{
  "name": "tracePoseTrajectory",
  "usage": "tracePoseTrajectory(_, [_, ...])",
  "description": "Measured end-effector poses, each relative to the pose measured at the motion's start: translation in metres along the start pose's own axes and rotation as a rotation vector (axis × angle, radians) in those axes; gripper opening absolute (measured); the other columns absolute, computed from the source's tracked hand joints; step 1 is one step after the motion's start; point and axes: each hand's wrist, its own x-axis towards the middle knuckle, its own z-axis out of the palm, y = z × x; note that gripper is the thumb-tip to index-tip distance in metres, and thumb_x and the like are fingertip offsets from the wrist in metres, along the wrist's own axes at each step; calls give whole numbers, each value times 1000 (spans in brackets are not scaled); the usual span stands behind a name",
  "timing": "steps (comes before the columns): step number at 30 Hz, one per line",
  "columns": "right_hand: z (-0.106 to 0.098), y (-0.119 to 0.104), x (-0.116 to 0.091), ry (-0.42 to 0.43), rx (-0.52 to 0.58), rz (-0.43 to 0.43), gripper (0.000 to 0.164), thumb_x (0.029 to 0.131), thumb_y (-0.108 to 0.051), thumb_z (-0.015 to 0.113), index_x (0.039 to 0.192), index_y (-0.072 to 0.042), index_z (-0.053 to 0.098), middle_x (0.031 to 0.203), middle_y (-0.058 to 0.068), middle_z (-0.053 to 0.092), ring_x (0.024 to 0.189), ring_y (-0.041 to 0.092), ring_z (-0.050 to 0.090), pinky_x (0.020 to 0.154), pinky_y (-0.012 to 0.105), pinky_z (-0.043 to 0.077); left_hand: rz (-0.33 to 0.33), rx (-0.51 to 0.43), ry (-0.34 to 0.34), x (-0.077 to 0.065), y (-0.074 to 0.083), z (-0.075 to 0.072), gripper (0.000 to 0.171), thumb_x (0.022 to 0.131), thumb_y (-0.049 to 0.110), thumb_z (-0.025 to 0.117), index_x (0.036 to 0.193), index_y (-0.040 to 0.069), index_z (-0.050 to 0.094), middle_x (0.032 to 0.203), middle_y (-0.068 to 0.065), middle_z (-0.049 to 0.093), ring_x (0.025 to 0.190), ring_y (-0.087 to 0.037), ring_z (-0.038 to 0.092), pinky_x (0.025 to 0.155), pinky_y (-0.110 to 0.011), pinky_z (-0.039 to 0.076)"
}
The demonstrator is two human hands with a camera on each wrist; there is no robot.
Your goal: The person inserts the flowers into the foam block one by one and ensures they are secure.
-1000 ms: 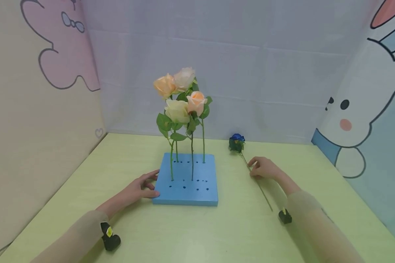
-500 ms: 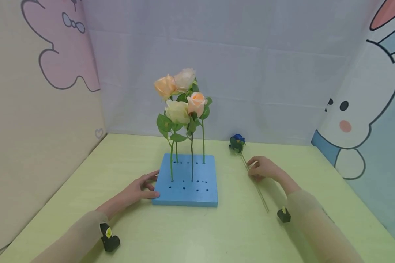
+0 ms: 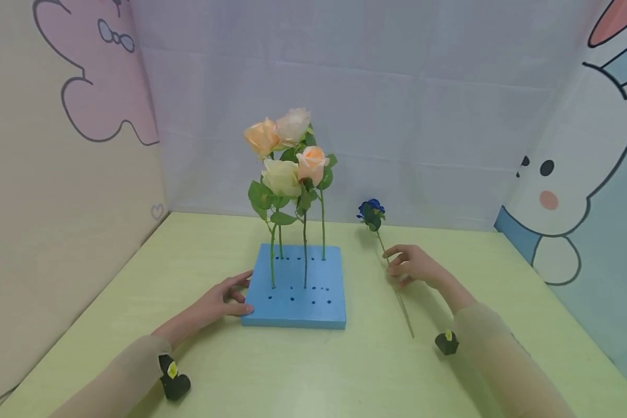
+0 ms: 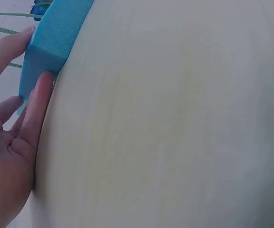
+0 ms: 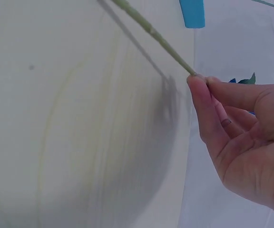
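My right hand (image 3: 415, 267) pinches the stem of a blue rose (image 3: 372, 215) between thumb and fingertips, right of the block. In the right wrist view the bare lower stem (image 5: 151, 31) slants out of the pinch, its shadow apart from it on the tabletop. My left hand (image 3: 216, 299) rests against the left side of a light blue block (image 3: 295, 316) with holes; the left wrist view has its thumb at the top edge and straight fingers along the side. Several pale roses stand upright in the block, among them a cream rose (image 3: 282, 177) and a pink rose (image 3: 312, 164).
The block and hands are on a pale yellow-green table (image 3: 366, 371). Behind it hangs a whitish cloth (image 3: 449, 128); side panels with cartoon figures flank it. A peach rose (image 3: 262, 137) and a whitish rose (image 3: 294, 125) rise at the back of the block.
The blue rose has risen off the table, its bloom higher and slightly left, and its stem's lower end has swung left. My right hand has shifted a little left; my left hand has stayed put.
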Motion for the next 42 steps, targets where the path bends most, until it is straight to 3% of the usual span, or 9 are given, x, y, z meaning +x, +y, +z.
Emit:
tracePoseTrajectory(7, [8,-14,-1,72,44,-21,44,92,-5,61,134,2,51,102,22,64,79,20,66,65,40,59,0,20,2,0,1,1,86,87,31,75,157,15,27,147,-19,44,108,-18,53,88,-31,44])
tracePoseTrajectory(13, [17,-25,-3,122,68,-81,40,94,-5,60,133,-1,51,102,22,63,81,29,68,64,40,59,-12,8,7,1,0,1,86,86,31,76,157,18,28,148,-17,44,108,-21,52,90,-34,44])
tracePoseTrajectory(18, [24,-38,-7,161,96,-154,34,96,-5,58,129,-5,52,106,31,60,83,37,68,63,40,59,-8,7,0,0,-1,0,86,87,31,76,157,18,27,149,-19,43,109,-24,51,89,-36,43])
tracePoseTrajectory(29, [35,-68,-12,230,140,-267,33,95,-4,60,127,-5,51,105,29,59,74,16,67,64,39,60,-22,13,-1,-1,4,0,86,87,31,75,157,17,27,150,-19,42,110,-23,52,89,-34,44])
tracePoseTrajectory(42, [47,-86,-7,279,156,-370,30,95,-4,61,124,-4,54,102,27,60,75,13,68,64,38,60,-25,6,4,2,0,0,87,86,32,76,157,19,28,149,-17,43,109,-23,52,90,-35,43])
